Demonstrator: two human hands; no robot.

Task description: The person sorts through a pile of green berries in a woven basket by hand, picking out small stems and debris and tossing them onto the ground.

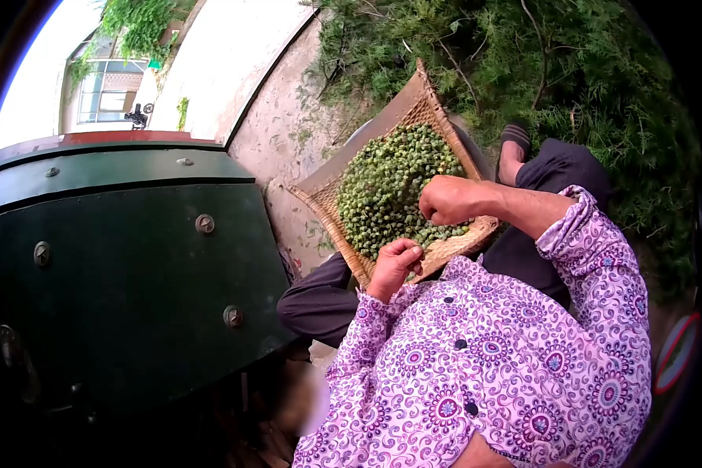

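Note:
A woven winnowing basket [317,204] rests by my lap, holding a heap of small round green fruits [382,175]. My right hand [451,200] is over the right side of the heap, its fingers curled in and pointing down at the fruits. Whatever it may hold is hidden. Near the basket's front edge, my left hand [398,265] has thumb and fingertips pressed together. Anything in that pinch is too small to make out. Both hands are bare and a short distance apart.
A large dark green metal panel with round studs [125,288] stands close on the left. Leafy green shrubs [600,86] fill the far right, near a foot in a dark slipper [516,137]. Bare concrete ground [277,129] lies beyond the basket.

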